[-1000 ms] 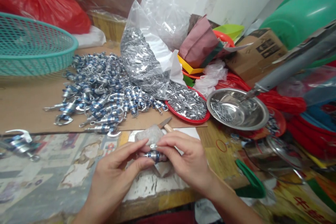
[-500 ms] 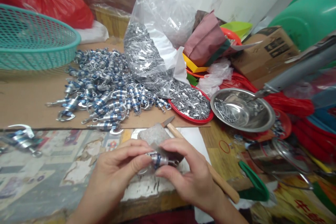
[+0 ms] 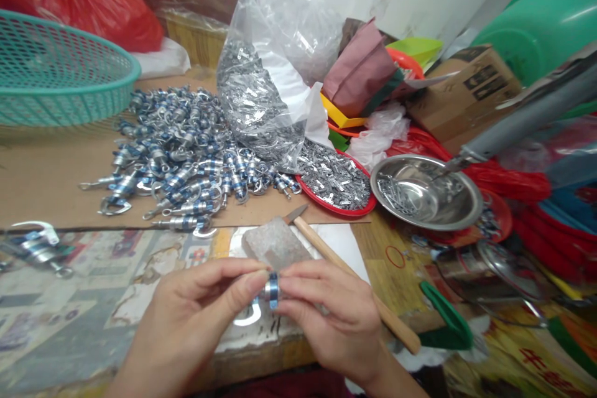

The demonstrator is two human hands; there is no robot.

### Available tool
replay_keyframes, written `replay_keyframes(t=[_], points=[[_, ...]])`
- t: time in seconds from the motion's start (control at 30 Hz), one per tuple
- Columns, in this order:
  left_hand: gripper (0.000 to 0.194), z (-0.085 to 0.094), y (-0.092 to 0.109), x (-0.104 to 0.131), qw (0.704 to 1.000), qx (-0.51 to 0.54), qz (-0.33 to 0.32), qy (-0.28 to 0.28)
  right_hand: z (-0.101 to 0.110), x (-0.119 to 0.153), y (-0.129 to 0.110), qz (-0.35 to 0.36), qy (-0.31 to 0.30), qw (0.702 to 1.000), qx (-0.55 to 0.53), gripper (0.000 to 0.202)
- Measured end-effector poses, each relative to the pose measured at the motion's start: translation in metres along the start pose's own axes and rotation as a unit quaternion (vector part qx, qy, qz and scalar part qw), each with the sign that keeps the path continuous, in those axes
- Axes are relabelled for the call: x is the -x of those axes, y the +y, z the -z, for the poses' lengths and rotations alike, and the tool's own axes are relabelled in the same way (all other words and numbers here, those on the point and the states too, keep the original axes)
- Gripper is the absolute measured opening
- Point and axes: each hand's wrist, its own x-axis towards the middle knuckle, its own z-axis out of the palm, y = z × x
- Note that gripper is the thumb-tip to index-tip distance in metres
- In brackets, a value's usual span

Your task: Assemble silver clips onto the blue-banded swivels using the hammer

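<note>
Small blue-banded silver metal swivel clip [image 3: 271, 290] pinched end to end between left hand [image 3: 196, 317] and right hand [image 3: 336, 317] fingertips, low over near table edge, just in front of rough grey stone block [image 3: 276, 245]. Wooden-handled tool [image 3: 354, 283] beside. Heap of matching shiny clips [image 3: 186, 155] behind on brown cardboard.

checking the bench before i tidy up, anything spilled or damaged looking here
Yes. The clear bag of small metal pieces lies open, its contents running into the red tray. The printed table covering is peeling and torn in patches. A few blue-banded swivels lie apart from the main pile, at the left edge.
</note>
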Motion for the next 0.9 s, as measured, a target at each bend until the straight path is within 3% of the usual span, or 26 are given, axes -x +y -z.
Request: replay_keyframes(t=[0.03, 0.13, 0.23, 0.3, 0.33, 0.37, 0.47, 0.57, 0.73, 0.83, 0.9], points=[[0.010, -0.003, -0.002, 0.003, 0.998, 0.044, 0.033, 0.018, -0.002, 0.000, -0.003, -0.029, 0.011, 0.999, -0.015, 0.011], [0.041, -0.013, -0.007, 0.012, 0.984, 0.157, 0.077, 0.038, -0.002, 0.002, -0.011, -0.105, 0.012, 0.994, -0.035, 0.008], [0.056, -0.016, -0.011, 0.011, 0.981, 0.175, 0.078, 0.020, 0.014, -0.005, -0.003, -0.128, -0.084, 0.988, -0.015, 0.009], [0.058, -0.013, -0.013, 0.006, 0.981, 0.170, 0.091, -0.014, 0.035, -0.017, 0.016, -0.124, -0.117, 0.978, 0.118, 0.014], [0.060, -0.010, -0.013, 0.003, 0.980, 0.169, 0.098, -0.036, 0.046, -0.026, 0.029, -0.124, -0.095, 0.961, 0.229, 0.017], [0.061, -0.008, -0.014, 0.001, 0.979, 0.166, 0.104, -0.062, 0.058, -0.035, 0.044, -0.141, -0.099, 0.917, 0.361, 0.023], [0.064, -0.001, -0.017, -0.006, 0.969, 0.176, 0.110, -0.134, 0.082, -0.059, 0.088, -0.179, -0.137, 0.868, 0.442, 0.025], [0.066, 0.001, -0.022, -0.009, 0.953, 0.219, 0.113, -0.178, 0.088, -0.071, 0.115, -0.197, -0.180, 0.852, 0.451, 0.024], [0.067, 0.002, -0.027, -0.010, 0.936, 0.267, 0.117, -0.196, 0.088, -0.079, 0.118, -0.201, -0.162, 0.871, 0.417, 0.030], [0.068, 0.002, -0.027, -0.013, 0.932, 0.277, 0.119, -0.202, 0.081, -0.075, 0.096, -0.212, -0.135, 0.901, 0.355, 0.025], [0.069, 0.002, -0.027, -0.014, 0.930, 0.277, 0.129, -0.206, 0.067, -0.065, 0.072, -0.222, -0.154, 0.919, 0.289, 0.020]])
